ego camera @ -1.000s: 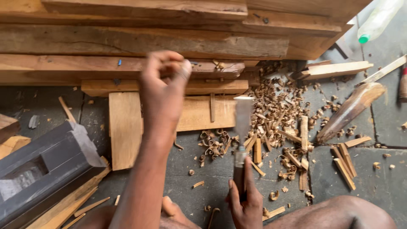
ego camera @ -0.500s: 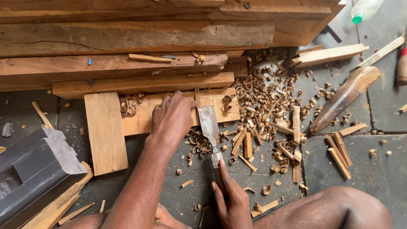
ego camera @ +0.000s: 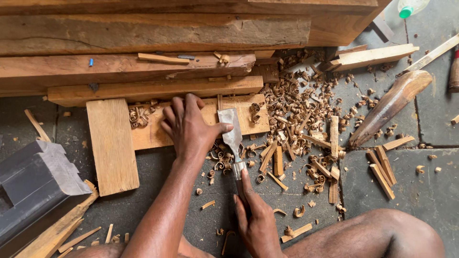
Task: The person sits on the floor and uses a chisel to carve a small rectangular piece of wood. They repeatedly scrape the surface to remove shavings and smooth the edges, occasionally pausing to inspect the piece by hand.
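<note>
The chisel (ego camera: pixel 232 131) I work with has a dull silver-grey blade. The flat board (ego camera: pixel 201 122) under it is pale tan, like the upright plank (ego camera: pixel 112 145). Curled shavings (ego camera: pixel 296 107) lie orange-brown on the dark grey stone floor (ego camera: pixel 420 191). A charcoal-grey block (ego camera: pixel 33 186) sits nearby; the bottle cap (ego camera: pixel 405 12) is green.

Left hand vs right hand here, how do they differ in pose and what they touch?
The left hand lies spread, palm down, on the flat board, thumb against the chisel blade; the right hand is wrapped around the chisel's handle. The left hand sits farther from the body, up at the workpiece; the right hand sits close in, near the knee. Both touch the same chisel and are bare.
</note>
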